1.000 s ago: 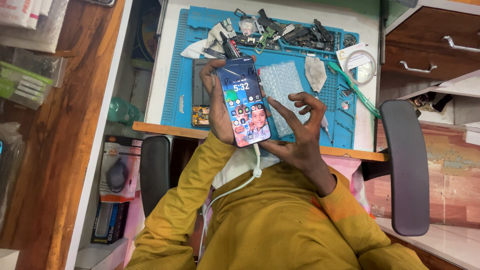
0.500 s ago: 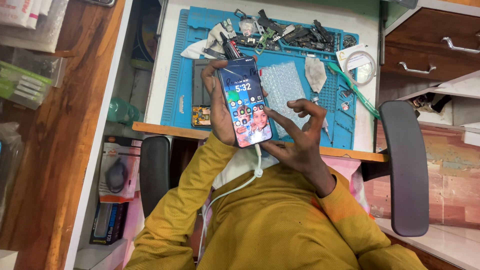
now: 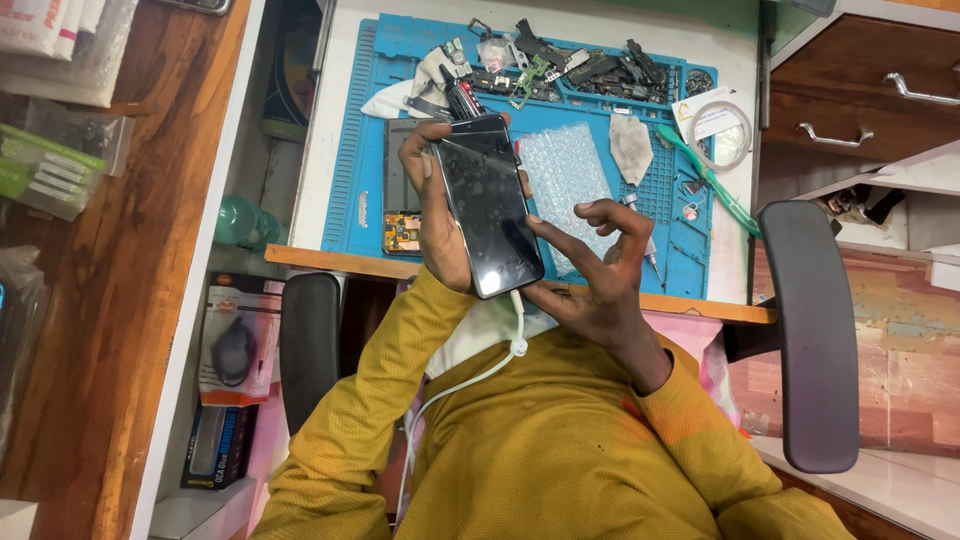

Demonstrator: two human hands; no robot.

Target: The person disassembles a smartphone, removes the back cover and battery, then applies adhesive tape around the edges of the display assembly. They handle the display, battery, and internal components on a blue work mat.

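Screen gone dark since 0.5 s earlier, when icons and a picture glowed on it; smartphone judged asleep or switched off, so any test of the display paused here. Held upright and tilted in the left hand, fingers wrapped round its back and edges, above the near edge of the blue work mat. Right hand just beside the phone's lower corner, fingers spread and curled, forefinger tip near the glass, nothing gripped. White cable plugged into the bottom end, trailing down over the yellow sleeve. Behind: bubble wrap, a bare display panel, loose phone parts, green tweezers, tape roll. Cable possibly a snag when turning the phone.
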